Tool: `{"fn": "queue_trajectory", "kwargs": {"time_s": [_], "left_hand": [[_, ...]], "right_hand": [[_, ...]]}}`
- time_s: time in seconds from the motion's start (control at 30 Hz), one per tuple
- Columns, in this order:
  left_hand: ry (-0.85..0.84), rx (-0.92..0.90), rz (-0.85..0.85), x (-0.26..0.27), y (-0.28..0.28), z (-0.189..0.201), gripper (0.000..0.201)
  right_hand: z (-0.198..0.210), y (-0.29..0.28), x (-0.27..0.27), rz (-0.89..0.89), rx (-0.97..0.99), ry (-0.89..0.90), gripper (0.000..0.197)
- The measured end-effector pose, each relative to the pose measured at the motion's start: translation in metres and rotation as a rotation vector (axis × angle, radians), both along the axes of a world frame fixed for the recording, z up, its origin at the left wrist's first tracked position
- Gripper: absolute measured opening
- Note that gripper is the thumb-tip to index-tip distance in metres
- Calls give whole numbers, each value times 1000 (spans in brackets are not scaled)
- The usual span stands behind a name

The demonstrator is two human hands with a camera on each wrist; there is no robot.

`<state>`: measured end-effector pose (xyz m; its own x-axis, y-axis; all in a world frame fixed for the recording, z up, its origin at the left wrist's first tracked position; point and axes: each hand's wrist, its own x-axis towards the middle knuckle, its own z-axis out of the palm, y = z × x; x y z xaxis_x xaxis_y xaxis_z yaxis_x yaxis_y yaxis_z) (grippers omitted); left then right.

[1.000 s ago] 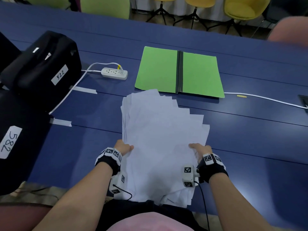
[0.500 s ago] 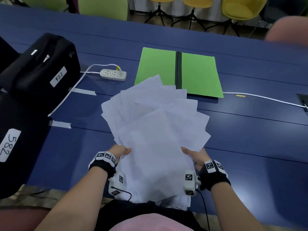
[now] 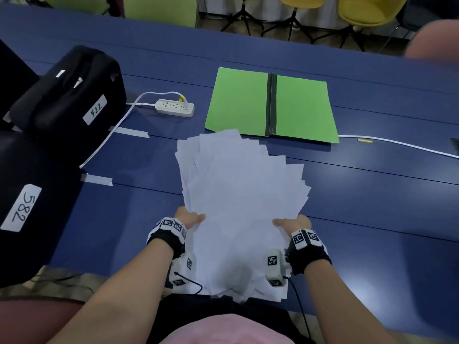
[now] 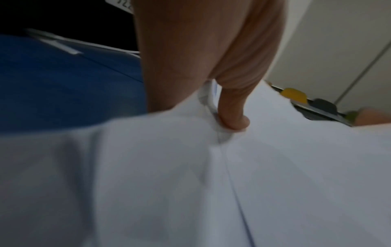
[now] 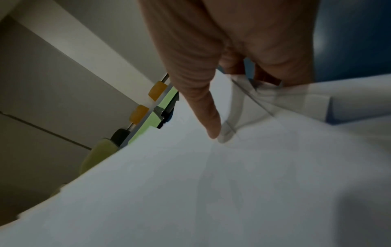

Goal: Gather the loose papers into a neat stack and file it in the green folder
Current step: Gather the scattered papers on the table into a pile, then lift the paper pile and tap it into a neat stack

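A: What are the hands doing with the papers [image 3: 242, 194]?

B: Both are pinching the fanned bundle by its side edges. The left hand [image 3: 188, 218] is gripping at about eight o'clock of the bundle, its thumb [image 4: 231, 108] pressing on top with sheets curling beneath it. The right hand [image 3: 293, 222] is holding at about four o'clock, its thumb [image 5: 203, 107] lying along the top sheet and the other fingers tucked under.

A: And where is the bundle sitting?

B: Over the near middle of the blue table [image 3: 372, 194], its near end hanging past the table edge towards the person's lap. The green folder [image 3: 273, 103] is lying open at twelve o'clock, just beyond the far corners of the sheets.

A: Which way is it pointing?

B: Its long axis is running roughly six to twelve, far end leaning slightly towards eleven, with corners splaying out towards two o'clock.

A: So how should the squaring be going?

B: I'd judge loosening the pinch, standing the sheets on one short edge and tapping them, then tapping a long side. Gripping hard is likely locking the fan in place.
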<state>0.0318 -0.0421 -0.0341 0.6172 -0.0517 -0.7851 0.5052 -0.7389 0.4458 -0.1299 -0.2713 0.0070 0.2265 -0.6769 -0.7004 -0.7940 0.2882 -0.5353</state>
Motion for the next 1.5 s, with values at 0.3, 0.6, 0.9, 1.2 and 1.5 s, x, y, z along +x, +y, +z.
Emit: {"fn": "queue_trajectory", "kwargs": {"time_s": [0.3,0.6,0.9,1.2,1.5], "left_hand": [[-42,89,-160,-7,7,-1,50],[45,-82,91,5,24,-20,112],[-130,-266,28,8,16,28,54],[-214,-511,31,10,-19,96,70],[-288,-841,34,46,-31,160,70]], "right_hand": [[-25,-6,-26,-49,308,-280,69],[-30,11,-36,-30,378,-383,89],[-30,10,-37,39,184,-500,75],[15,-1,-5,-36,33,-618,66],[115,-24,17,-159,-105,-930,41]]}}
